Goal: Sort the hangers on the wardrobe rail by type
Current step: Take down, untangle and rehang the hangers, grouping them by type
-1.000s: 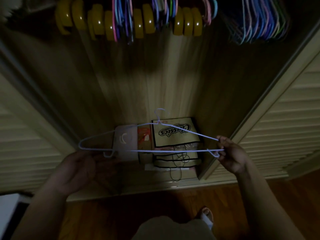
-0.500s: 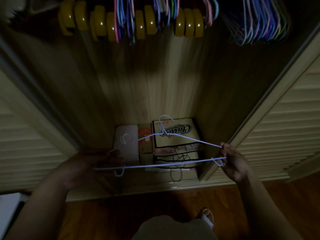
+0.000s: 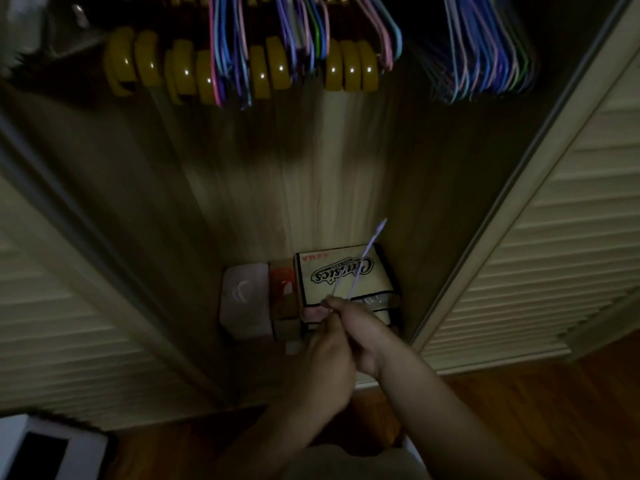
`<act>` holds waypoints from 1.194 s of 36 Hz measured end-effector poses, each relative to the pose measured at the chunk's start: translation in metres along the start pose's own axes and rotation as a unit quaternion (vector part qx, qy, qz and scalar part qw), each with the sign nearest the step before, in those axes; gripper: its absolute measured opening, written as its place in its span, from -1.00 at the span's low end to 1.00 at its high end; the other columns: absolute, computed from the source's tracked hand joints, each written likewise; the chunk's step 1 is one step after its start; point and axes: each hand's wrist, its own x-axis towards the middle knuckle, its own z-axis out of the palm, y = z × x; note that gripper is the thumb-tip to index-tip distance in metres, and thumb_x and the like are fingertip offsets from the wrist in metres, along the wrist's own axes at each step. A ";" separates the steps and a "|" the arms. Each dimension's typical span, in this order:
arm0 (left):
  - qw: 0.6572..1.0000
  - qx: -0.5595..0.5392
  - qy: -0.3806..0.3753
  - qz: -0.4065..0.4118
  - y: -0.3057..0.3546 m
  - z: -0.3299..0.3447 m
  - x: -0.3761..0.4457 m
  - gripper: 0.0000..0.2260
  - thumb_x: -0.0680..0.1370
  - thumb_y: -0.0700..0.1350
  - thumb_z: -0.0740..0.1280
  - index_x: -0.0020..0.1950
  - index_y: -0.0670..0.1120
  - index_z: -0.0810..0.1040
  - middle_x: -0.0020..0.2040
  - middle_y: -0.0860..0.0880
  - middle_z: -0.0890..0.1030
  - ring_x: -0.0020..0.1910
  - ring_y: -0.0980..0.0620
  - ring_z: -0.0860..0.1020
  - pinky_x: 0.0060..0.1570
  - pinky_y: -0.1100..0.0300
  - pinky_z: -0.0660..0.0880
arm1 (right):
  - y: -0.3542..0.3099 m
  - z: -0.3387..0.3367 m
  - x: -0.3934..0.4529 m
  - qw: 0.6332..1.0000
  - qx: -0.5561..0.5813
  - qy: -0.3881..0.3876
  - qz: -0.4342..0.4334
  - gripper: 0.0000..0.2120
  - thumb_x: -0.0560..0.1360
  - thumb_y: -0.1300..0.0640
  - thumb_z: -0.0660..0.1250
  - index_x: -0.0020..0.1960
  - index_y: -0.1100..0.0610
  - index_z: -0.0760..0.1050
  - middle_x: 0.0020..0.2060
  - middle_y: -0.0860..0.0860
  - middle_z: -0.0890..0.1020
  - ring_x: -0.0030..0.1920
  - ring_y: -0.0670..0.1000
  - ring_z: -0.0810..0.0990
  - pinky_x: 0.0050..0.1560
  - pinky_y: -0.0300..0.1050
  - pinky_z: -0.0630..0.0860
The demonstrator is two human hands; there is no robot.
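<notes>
Low in the middle of the view, my left hand (image 3: 327,362) and my right hand (image 3: 362,332) are pressed together, and both grip a thin white wire hanger (image 3: 363,261). I see the hanger edge-on; it sticks up and to the right from my fingers. On the rail at the top hang thick yellow hangers (image 3: 183,71), with coloured wire hangers (image 3: 228,57) mixed in between them. A separate bunch of coloured wire hangers (image 3: 485,53) hangs at the right end.
On the wardrobe floor stand a "Classics" box (image 3: 343,271), an orange box (image 3: 282,289) and a white box (image 3: 246,299). Louvred doors (image 3: 554,237) flank the opening on both sides. A white object (image 3: 52,452) lies on the wooden floor at bottom left.
My hands were apart, holding the white hanger flat by its two ends. They have since come together in the middle and the hanger has turned edge-on, pointing up.
</notes>
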 end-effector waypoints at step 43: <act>0.734 0.389 0.513 0.214 0.172 -0.406 0.165 -0.15 0.30 0.12 0.31 0.55 -0.14 0.22 0.35 -0.28 0.38 0.36 -0.30 0.31 0.45 -0.22 0.18 | -0.388 -0.042 -0.073 0.752 -0.411 0.349 -0.381 -0.66 0.65 -0.03 0.15 -0.16 0.16 0.49 -0.22 0.15 0.58 -0.14 0.15 0.58 -0.21 -0.10 0.37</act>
